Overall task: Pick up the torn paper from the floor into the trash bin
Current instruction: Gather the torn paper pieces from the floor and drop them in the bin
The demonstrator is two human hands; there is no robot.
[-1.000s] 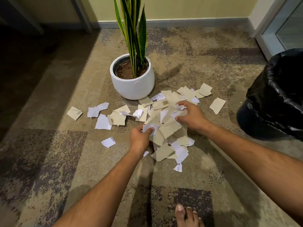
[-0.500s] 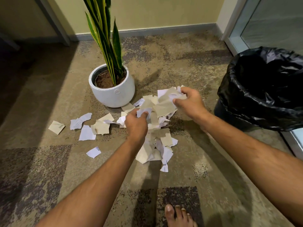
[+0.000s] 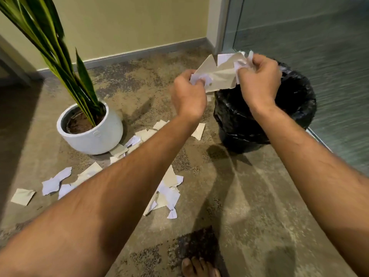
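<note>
Mottled carpet (image 3: 249,206) is lying nearest, a bare foot (image 3: 199,268) showing at the lower edge. Scraps (image 3: 169,190) are lying scattered below and to the left of the hands, toward the pot (image 3: 93,136): that share is waiting for collection. Left hand (image 3: 188,96) is gripping one end of a paper bundle (image 3: 221,73); right hand (image 3: 259,80) is clutching the other end. Bundle is hanging over the near rim of the bin (image 3: 279,116), not yet dropped. Judged part done, several trips remaining. Beyond the hands: yellow wall (image 3: 129,23), grey skirting, glass panel (image 3: 309,47).
</note>
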